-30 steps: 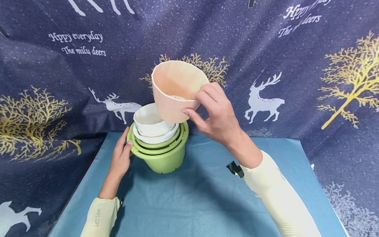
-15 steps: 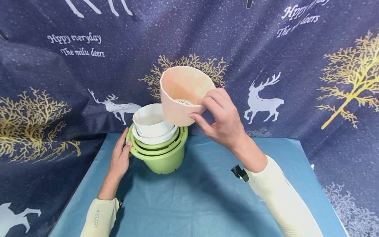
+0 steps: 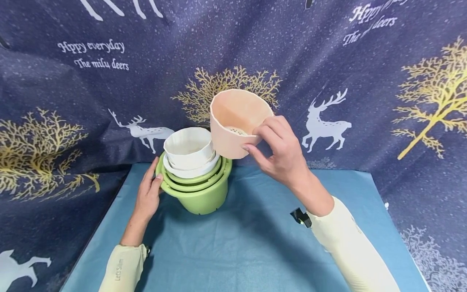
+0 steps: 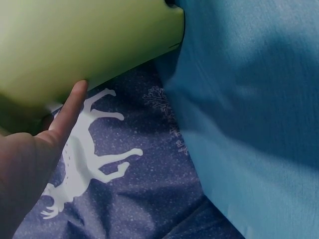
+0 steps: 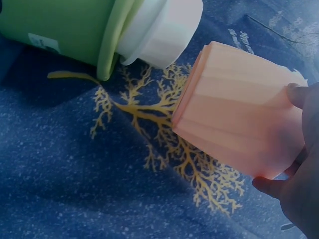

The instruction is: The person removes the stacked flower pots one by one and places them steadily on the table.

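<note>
In the head view my right hand (image 3: pixel 282 152) pinches the rim of a pale pink plant pot (image 3: pixel 225 140), thumb outside and fingers over the edge. It is tilted in the air, and holes show in its base. The right wrist view shows its ribbed side. To its left is a stack of nested pots: a faceted white pot (image 3: pixel 187 156) on top within white and green ones, the outermost a large green pot (image 3: pixel 202 200). My left hand (image 3: pixel 147 194) rests against the green pot's left side at the rim, with a straight finger touching its wall in the left wrist view.
The stack stands on a blue cloth-covered table (image 3: pixel 248 243), near its back edge. Behind rises a dark blue curtain (image 3: pixel 233 40) printed with deer and gold trees. A black strap piece (image 3: pixel 300 217) sticks out at the right wrist.
The pink pot has moved right and slightly down with my right hand, away from over the stack, uncovering more of the white pot. My left hand and the stack stay nearly still.
</note>
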A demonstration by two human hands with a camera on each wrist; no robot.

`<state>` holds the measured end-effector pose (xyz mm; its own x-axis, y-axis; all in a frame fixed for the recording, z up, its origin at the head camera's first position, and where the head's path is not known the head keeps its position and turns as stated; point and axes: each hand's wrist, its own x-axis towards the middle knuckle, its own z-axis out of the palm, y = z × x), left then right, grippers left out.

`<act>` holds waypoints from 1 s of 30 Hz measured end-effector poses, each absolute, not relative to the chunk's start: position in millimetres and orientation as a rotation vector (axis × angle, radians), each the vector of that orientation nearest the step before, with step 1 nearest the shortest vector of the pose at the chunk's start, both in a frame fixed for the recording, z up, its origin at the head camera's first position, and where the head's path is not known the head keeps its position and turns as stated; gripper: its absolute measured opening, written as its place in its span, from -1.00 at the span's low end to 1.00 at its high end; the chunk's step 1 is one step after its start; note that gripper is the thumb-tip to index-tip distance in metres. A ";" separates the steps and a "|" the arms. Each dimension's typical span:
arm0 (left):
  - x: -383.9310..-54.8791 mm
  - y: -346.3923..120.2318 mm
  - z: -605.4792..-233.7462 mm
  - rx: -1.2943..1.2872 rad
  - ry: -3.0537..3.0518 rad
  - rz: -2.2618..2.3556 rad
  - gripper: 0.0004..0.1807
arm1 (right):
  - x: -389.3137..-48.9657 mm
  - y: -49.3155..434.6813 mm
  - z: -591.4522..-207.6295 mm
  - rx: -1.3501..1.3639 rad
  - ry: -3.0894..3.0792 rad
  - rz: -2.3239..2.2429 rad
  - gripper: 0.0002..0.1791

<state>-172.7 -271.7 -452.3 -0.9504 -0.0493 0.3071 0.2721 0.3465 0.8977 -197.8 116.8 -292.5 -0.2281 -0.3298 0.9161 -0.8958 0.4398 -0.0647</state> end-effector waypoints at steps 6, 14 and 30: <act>-171.5 -271.6 -450.9 -0.201 -2.334 -1.641 -0.39 | -197.5 124.7 -300.9 1.043 -1.804 0.779 -0.78; -173.1 -271.8 -451.1 -0.197 -2.337 -1.627 -0.40 | -198.4 131.9 -311.2 1.039 -1.832 0.772 -0.77; -172.1 -273.1 -452.5 -0.211 -2.369 -1.585 -0.39 | -200.4 139.9 -337.5 1.017 -1.895 0.778 -0.81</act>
<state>-172.1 -273.1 -452.5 -0.9494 -0.0348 0.3121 0.2751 0.3868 0.8802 -200.4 139.9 -337.5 -0.3290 -0.3539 0.8755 -0.8671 0.4805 -0.1316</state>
